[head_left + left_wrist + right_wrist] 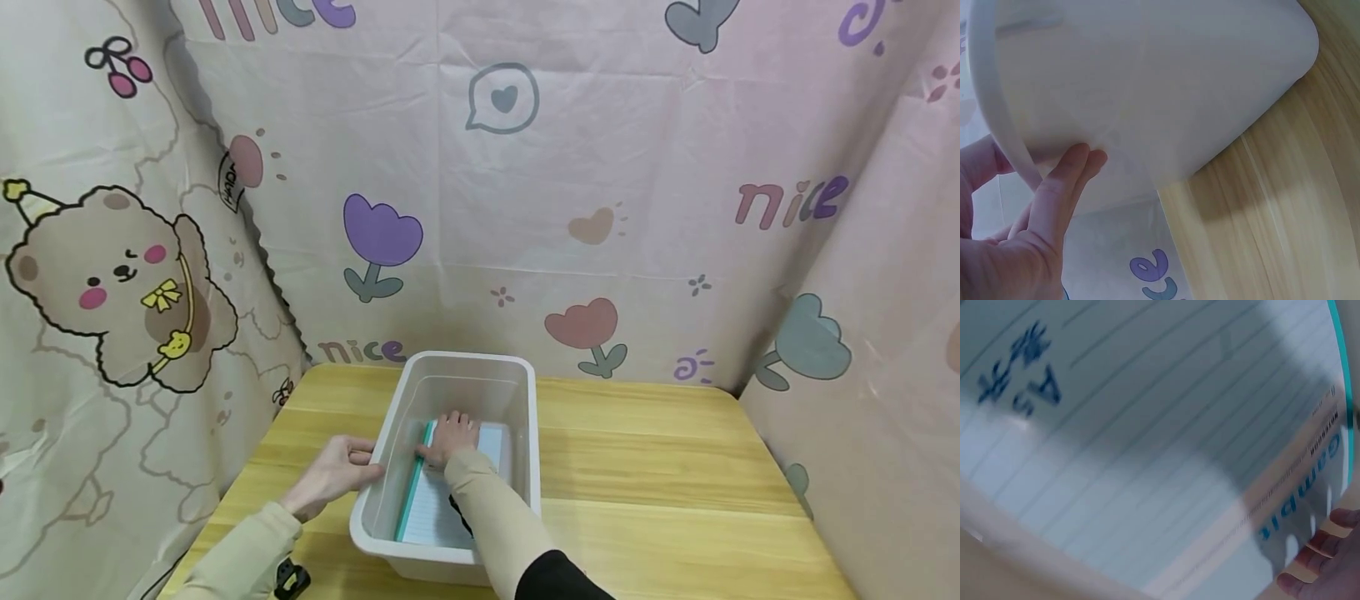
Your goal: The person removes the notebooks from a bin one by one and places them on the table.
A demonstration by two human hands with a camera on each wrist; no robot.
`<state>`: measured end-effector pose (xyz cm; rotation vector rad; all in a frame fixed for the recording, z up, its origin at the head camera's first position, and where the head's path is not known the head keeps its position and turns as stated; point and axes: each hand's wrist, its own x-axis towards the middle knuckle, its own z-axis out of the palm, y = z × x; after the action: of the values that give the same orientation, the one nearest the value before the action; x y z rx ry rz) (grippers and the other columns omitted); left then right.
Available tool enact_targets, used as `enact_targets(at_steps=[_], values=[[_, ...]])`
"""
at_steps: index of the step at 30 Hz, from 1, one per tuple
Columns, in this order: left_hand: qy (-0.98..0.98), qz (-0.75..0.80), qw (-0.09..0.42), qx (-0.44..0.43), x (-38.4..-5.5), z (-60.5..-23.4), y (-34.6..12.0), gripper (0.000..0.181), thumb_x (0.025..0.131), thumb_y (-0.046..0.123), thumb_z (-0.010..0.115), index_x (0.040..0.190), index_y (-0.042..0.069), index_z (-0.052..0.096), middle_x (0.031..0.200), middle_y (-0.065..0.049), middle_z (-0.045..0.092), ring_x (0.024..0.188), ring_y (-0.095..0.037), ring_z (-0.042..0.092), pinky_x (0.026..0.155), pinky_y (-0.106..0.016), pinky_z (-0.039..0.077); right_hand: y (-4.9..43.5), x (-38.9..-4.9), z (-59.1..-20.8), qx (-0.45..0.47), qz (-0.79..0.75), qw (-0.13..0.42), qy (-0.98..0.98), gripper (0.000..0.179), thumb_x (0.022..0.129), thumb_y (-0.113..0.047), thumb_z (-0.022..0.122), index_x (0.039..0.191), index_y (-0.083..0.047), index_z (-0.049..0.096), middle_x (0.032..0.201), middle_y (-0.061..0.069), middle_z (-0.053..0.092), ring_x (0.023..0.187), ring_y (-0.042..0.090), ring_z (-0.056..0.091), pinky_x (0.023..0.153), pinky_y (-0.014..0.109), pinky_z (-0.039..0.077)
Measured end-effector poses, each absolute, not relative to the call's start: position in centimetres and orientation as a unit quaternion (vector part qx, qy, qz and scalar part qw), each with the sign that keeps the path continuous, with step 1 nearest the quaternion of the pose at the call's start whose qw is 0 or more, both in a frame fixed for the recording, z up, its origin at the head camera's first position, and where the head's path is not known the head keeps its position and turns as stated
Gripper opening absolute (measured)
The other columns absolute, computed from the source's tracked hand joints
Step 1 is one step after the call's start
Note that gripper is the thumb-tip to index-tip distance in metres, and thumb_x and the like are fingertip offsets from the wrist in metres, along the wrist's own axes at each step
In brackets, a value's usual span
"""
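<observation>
Black sleeve [558,579] lies nearest the head camera, just off the near right corner of the white bin [480,357], and from it a pale sleeve [487,500] runs over the bin's near right edge and down inside. At its end the right hand [453,437] is within the bin, over the far half of a notebook [435,500] on the bin's floor. That hand is spread rather than clamped: fingers reach toward the bin's far wall and the thumb stands out toward its left wall, by the teal spine [414,483]; how firmly it presses, I cannot tell. Lengthwise, the notebook runs from the bin's near end toward its far end, roughly in line with the bin's long walls, spine on the left. Outside the bin, the left hand [337,471] pinches the left rim, fingers against the outer wall. From that hand the notebook lies to the right, lower down, with the bin's left wall between them, so the right hand is plainly the nearer one. The two hands are apart. Under the bin is a wooden table [637,467]; beyond the bin's far end hangs a printed cloth [487,208].
</observation>
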<state>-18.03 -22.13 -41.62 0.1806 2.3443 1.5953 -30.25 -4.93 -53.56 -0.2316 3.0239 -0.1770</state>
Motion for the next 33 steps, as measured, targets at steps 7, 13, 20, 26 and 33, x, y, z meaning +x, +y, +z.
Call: enact_targets(at_steps=[7,13,20,26,33], values=[[0.815,0.558,0.146,0.060,-17.9,-41.4,-21.9,0.046,0.092,-0.003,0.060,0.130,-0.026,0.048,0.118,-0.038,0.065,0.105,-0.047,0.070,0.082,-0.045,0.065,-4.9,-30.4,-54.7,-0.063,-0.049,0.065,0.995,0.088,0.086,-0.077,0.053,0.142,-0.010,0.051,0.144,0.011,0.054,0.136,0.028,0.048,0.118,0.051,0.040],[0.812,0.562,0.149,0.057,-17.9,-41.6,-21.9,0.044,0.091,-0.003,0.059,0.127,-0.026,0.049,0.115,-0.037,0.068,0.102,-0.044,0.072,0.081,-0.045,0.065,-4.4,-30.4,-55.2,-0.067,-0.066,0.063,0.994,0.089,0.085,-0.077,0.052,0.143,-0.010,0.050,0.145,0.008,0.050,0.139,0.027,0.044,0.120,0.054,0.036],[0.812,0.561,0.150,0.061,-17.8,-41.6,-22.0,0.044,0.091,-0.002,0.059,0.127,-0.026,0.049,0.115,-0.037,0.068,0.101,-0.044,0.072,0.081,-0.045,0.065,-4.4,-30.1,-54.8,-0.064,-0.060,0.050,0.995,0.086,0.083,-0.078,0.054,0.140,-0.013,0.053,0.139,0.007,0.052,0.136,0.026,0.045,0.119,0.057,0.036],[0.812,0.561,0.148,0.064,-17.8,-41.5,-21.9,0.044,0.092,-0.002,0.059,0.127,-0.026,0.049,0.114,-0.037,0.068,0.102,-0.045,0.071,0.080,-0.045,0.065,-4.6,-29.9,-54.4,-0.060,-0.035,0.030,0.997,0.085,0.081,-0.080,0.055,0.136,-0.015,0.055,0.134,0.006,0.055,0.129,0.025,0.048,0.116,0.056,0.039],[0.817,0.556,0.141,0.056,-17.6,-41.5,-21.7,0.043,0.090,-0.003,0.059,0.126,-0.026,0.050,0.113,-0.037,0.068,0.100,-0.045,0.072,0.079,-0.044,0.066,-4.7,-29.9,-54.4,-0.065,0.013,0.011,0.998,0.086,0.080,-0.084,0.049,0.134,-0.017,0.054,0.137,0.005,0.055,0.133,0.025,0.048,0.120,0.057,0.036]])
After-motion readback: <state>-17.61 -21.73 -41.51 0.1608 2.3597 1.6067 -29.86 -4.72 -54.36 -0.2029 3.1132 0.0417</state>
